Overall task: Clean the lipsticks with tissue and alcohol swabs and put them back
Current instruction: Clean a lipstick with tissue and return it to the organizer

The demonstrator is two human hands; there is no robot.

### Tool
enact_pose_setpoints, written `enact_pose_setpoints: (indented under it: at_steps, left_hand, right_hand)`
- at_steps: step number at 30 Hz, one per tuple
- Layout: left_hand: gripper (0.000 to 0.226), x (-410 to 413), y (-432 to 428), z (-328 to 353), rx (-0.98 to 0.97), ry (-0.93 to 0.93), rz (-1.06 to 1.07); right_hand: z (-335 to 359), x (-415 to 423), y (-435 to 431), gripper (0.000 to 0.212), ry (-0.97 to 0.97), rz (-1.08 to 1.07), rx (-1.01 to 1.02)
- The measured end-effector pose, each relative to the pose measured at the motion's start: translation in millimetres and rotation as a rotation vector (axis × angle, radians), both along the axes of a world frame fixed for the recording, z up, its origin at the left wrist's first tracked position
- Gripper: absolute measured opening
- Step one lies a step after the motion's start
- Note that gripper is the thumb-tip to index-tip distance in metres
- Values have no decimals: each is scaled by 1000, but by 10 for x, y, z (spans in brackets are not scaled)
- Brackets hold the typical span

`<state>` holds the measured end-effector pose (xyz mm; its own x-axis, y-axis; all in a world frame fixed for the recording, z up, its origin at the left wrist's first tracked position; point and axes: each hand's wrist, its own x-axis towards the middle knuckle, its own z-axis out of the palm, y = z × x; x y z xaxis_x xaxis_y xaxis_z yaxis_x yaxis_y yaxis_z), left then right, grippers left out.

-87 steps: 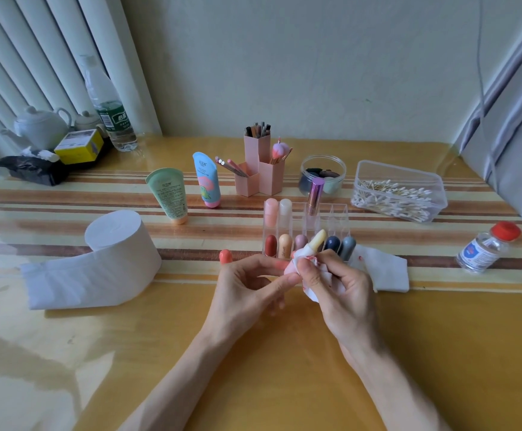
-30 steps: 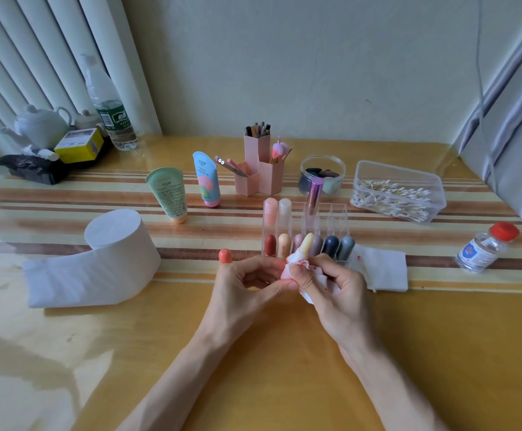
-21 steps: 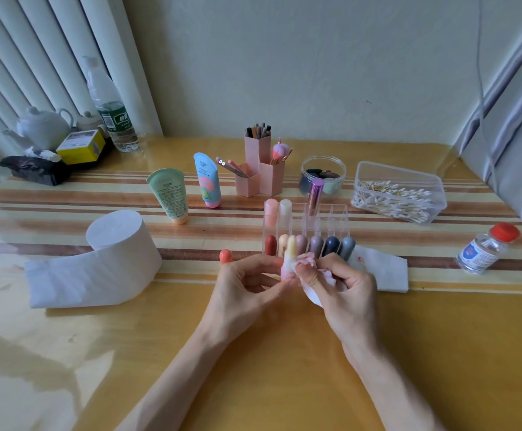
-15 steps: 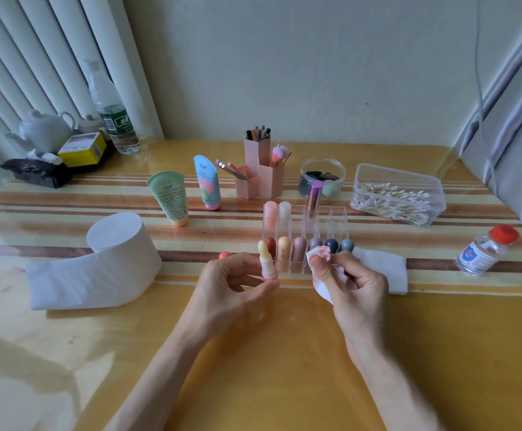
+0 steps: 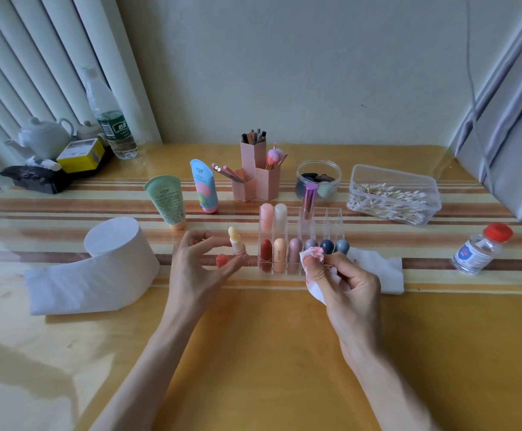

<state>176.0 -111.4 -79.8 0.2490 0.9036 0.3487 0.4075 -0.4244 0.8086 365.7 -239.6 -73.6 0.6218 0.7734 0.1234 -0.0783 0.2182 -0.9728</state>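
My right hand (image 5: 346,284) is nearest, fingers curled on the stained tissue (image 5: 314,259) and apart from the lipstick (image 5: 235,244). My left hand (image 5: 197,269) pinches the lipstick low on its base, upright with the bare tip up, just left of the rack (image 5: 300,241). The cap (image 5: 222,260) sits right beside those left fingers, so I judge the left side handier for capping, the rack's slots lying rightward

left hand (image 5: 202,269) pinching lipstick (image 5: 236,244), right hand (image 5: 345,283) — stained tissue (image 5: 314,255)
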Motion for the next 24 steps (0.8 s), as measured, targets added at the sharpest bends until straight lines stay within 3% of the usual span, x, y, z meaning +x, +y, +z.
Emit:
enact_pose_setpoints:
  at_steps: [2, 6, 11, 15, 24]
  left_hand:
    - [26, 27, 100, -81, -58, -7, -21]
    - [44, 44, 223, -261, -45, 57, 0]
    - [23, 127, 165, -292, 16, 173, 43]
    - [21, 123, 170, -303, 13, 190, 44]
    - [36, 116, 166, -317, 17, 263, 73]
  right_hand:
    - [2, 5, 2, 11, -9, -5, -6]
    - [-9, 3, 7, 11, -5, 12, -10]
    - [-5, -12, 7, 12, -1, 21, -23]
    - [10, -15, 6, 12, 27, 39, -7]
    - [32, -35, 2, 14, -12, 46, 14]
